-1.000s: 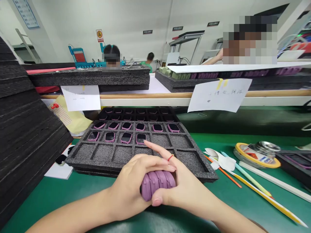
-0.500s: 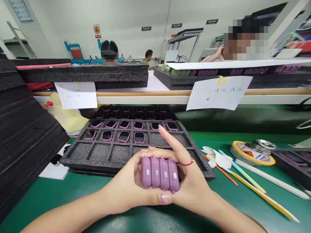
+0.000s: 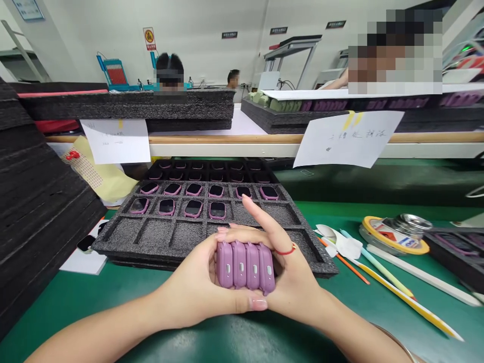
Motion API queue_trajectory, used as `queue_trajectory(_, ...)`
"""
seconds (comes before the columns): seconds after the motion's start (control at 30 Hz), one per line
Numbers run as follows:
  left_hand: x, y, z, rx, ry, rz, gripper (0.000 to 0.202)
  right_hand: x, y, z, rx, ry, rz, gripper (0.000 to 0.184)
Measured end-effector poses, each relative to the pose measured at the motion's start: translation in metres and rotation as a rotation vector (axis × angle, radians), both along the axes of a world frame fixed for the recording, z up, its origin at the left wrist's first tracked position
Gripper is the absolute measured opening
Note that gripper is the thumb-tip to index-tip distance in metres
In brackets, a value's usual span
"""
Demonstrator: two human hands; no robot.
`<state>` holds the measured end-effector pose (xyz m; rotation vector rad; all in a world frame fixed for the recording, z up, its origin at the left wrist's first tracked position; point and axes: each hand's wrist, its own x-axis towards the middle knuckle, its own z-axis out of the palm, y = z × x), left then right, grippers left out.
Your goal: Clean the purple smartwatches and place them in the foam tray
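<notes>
Several purple smartwatch cases (image 3: 245, 267) stand side by side in a row between my hands, their edges with a small silver oval button turned toward me. My left hand (image 3: 202, 280) wraps the row from the left, its thumb stretched along the bottom. From the right, my right hand (image 3: 291, 277) closes on the same row, with one finger pointing up and a red string at the wrist. Just beyond lies a black foam tray (image 3: 151, 237), where more purple smartwatches (image 3: 193, 207) sit screen up in the far compartments. My hands hide part of its near side.
Tall stacked black foam (image 3: 38, 217) rises at the left. Pens (image 3: 408, 302), a white spoon-like piece and a yellow tape roll (image 3: 393, 235) lie at the right. A shelf edge (image 3: 227, 150) with taped paper notes crosses behind. Other people sit beyond it.
My hands and the row of watch cases have shifted slightly left and up in the view. The grip looks the same. The person at the far right has moved a little.
</notes>
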<state>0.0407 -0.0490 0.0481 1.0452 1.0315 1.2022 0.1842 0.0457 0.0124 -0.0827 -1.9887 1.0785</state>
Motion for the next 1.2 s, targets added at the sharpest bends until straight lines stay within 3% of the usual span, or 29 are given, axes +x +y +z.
queue_trajectory(0.13,-0.003,-0.001,-0.006,0.033,-0.014,-0.021,0.052,0.0,0.003,-0.003,-0.017,0.007,0.022,0.099)
queue_trajectory(0.3,-0.014,-0.002,-0.011,0.049,-0.046,-0.135,0.045,0.0,0.005,-0.001,0.01,-0.004,0.023,0.104)
queue_trajectory(0.5,-0.018,-0.001,-0.014,0.028,0.001,-0.146,0.046,-0.002,0.006,-0.002,-0.002,0.018,0.035,0.106)
queue_trajectory(0.83,-0.017,0.0,-0.018,0.036,0.015,-0.11,0.045,-0.004,0.007,-0.006,0.038,0.025,0.043,0.11)
queue_trajectory(0.93,-0.013,0.001,-0.017,0.046,0.034,-0.046,0.042,-0.005,0.006,-0.006,0.037,0.02,0.029,0.106)
queue_trajectory(1.07,-0.006,0.002,-0.015,0.097,0.202,0.06,0.031,-0.006,0.005,-0.008,0.066,0.015,0.03,0.107)
queue_trajectory(1.2,-0.001,0.002,-0.016,0.102,0.183,0.105,0.03,-0.007,0.005,-0.009,0.093,0.012,0.025,0.106)
